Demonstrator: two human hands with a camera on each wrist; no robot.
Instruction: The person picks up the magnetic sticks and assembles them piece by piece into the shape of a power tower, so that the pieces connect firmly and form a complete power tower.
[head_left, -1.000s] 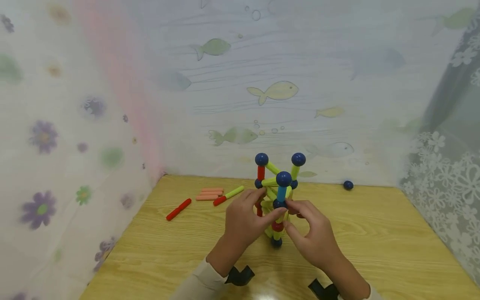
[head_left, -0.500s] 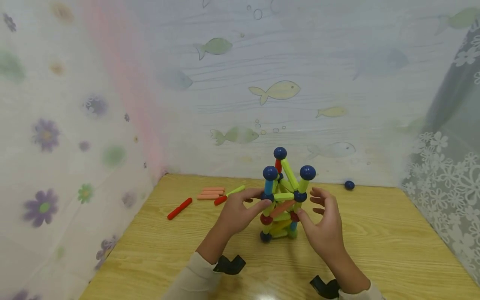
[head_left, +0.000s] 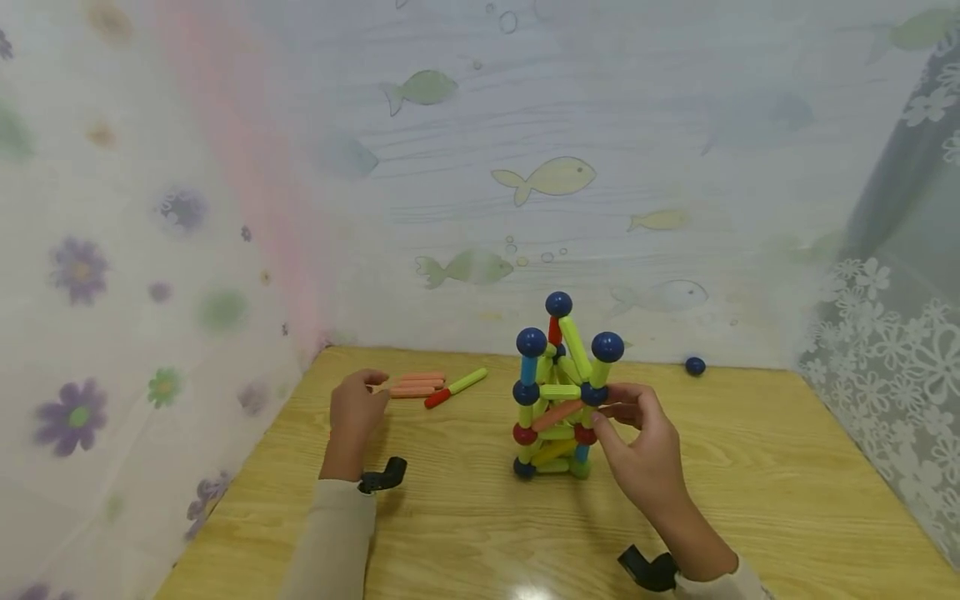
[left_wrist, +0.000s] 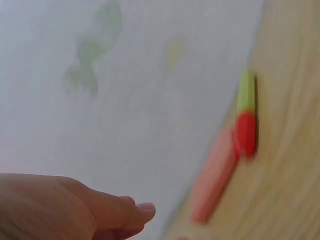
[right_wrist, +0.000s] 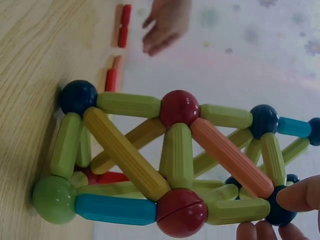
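Observation:
A tower of magnetic rods and balls (head_left: pixel 558 390) stands upright on the wooden table, with yellow-green, blue, red and orange rods between blue, red and green balls. My right hand (head_left: pixel 647 450) pinches a blue ball (right_wrist: pixel 280 214) at the tower's upper right corner, thumb on one side and fingers on the other. My left hand (head_left: pixel 358 414) hovers at the left with fingers loosely bent and nothing between them. Just right of its fingertips lie several orange rods (head_left: pixel 420 385). Two red rods (right_wrist: pixel 124 26), end to end, are mostly hidden by that hand in the head view.
A red and yellow-green rod pair (head_left: pixel 456 388) lies between the orange rods and the tower. One loose blue ball (head_left: pixel 695 366) sits near the table's back edge. Patterned fabric (head_left: pixel 450 167) hangs behind the table (head_left: pixel 750 467) and along both sides.
My left hand has let go of the tower and moved left to the loose rods. The tower has turned, with two posts now facing me. My right hand stays at its right side.

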